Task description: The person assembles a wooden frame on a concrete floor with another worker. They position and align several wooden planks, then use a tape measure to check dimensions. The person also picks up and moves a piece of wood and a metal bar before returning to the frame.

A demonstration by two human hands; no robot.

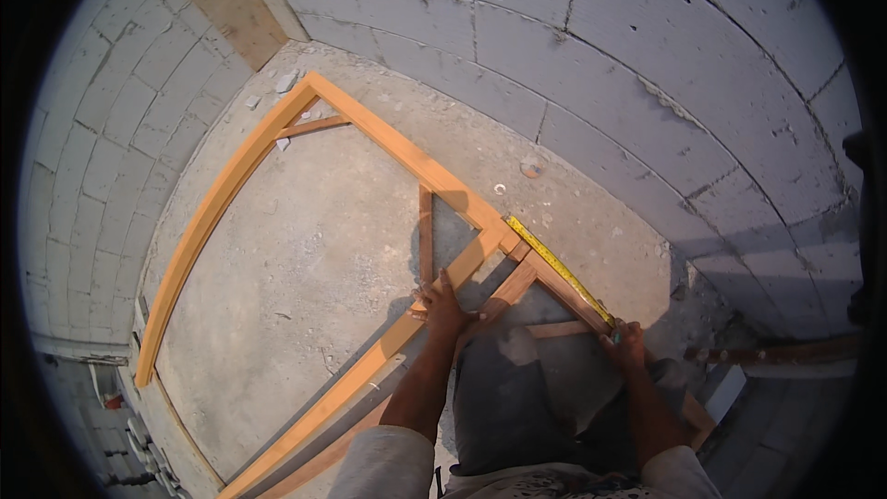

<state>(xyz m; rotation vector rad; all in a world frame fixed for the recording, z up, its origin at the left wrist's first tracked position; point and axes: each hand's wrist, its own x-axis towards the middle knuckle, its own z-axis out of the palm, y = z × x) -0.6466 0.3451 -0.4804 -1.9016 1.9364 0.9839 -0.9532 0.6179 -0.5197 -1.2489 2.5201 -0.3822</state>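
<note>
A light orange wooden frame (pixel 397 153) lies on the concrete floor, its far corner at the upper left. My left hand (pixel 445 312) rests with fingers spread on the frame's near beam. A yellow tape measure (pixel 559 268) is drawn out along the edge of a second, browner wooden frame (pixel 565 292). Its far end lies by the joint where the two frames sit close together. My right hand (pixel 625 346) grips the near end of the tape, where a bit of green shows between the fingers; the tape's case is mostly hidden.
Thin wooden braces (pixel 426 238) cross the corners of the orange frame. Grey block walls (pixel 647 46) rise behind and to the left. A wooden board (pixel 224 0) stands in the far corner. Small rubble (pixel 286 83) lies beside the frame. My bent legs (pixel 504 397) are close to the browner frame.
</note>
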